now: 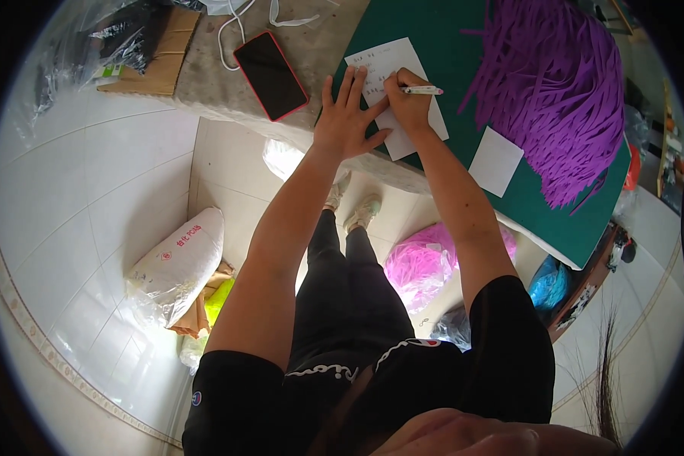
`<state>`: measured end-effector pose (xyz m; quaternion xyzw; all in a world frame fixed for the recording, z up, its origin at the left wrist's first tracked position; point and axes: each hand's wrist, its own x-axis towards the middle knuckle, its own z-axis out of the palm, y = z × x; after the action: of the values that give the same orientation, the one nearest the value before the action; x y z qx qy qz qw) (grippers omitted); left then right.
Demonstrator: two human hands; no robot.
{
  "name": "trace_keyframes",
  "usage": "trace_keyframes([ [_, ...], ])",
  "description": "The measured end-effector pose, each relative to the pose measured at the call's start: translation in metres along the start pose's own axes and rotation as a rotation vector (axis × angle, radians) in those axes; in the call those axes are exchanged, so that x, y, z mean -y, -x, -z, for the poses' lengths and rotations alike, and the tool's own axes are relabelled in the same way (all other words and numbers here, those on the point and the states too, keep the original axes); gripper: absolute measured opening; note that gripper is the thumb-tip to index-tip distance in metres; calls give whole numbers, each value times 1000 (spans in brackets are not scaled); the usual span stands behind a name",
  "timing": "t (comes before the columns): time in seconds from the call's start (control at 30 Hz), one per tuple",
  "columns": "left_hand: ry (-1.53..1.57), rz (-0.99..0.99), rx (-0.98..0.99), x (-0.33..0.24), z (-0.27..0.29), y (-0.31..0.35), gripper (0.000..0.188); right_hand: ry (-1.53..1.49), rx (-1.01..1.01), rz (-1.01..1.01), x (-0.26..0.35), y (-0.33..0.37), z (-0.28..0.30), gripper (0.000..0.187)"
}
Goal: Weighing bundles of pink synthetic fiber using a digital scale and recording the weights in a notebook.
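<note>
A white sheet of paper (414, 61) with handwriting lies on the green board (475, 23) on the table. My right hand (409, 102) is closed round a white pen (427, 90), its side resting on the sheet. The pen's tip is hidden behind my fingers. Flat beside it, fingers spread, my left hand (348, 118) presses on the sheet's left edge. Left of that hand lies a dark-screened phone (272, 76) in a red case. A blank white square of paper (496, 161) is to the right of my right forearm.
A big heap of purple strips (551, 83) covers the board's right side. A white cable (222, 38) and cardboard (159, 57) lie at the table's left. Below stand a white sack (178, 262), a bag of pink strips (422, 266) and a blue bag (549, 283).
</note>
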<state>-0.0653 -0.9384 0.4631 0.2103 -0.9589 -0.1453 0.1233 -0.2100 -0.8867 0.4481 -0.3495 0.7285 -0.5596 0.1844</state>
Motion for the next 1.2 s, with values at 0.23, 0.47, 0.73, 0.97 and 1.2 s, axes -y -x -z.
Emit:
trace_keyframes([
  [0.23,-23,0,34,-3,2,-2,61,-780,3,-472,-3,-27,34,41],
  [0.47,-60,-2,93,-7,3,-3,64,308,-70,-300,7,-7,102,43],
  [0.73,-115,-202,-21,-15,-14,-3,74,765,-247,66,15,69,121,26],
  [0.97,-124,-209,-201,-43,-18,8,70,562,20,-522,-27,414,164,16],
  [1.2,134,-651,-25,-220,-72,105,58,447,-87,-1900,-40,869,215,25],
])
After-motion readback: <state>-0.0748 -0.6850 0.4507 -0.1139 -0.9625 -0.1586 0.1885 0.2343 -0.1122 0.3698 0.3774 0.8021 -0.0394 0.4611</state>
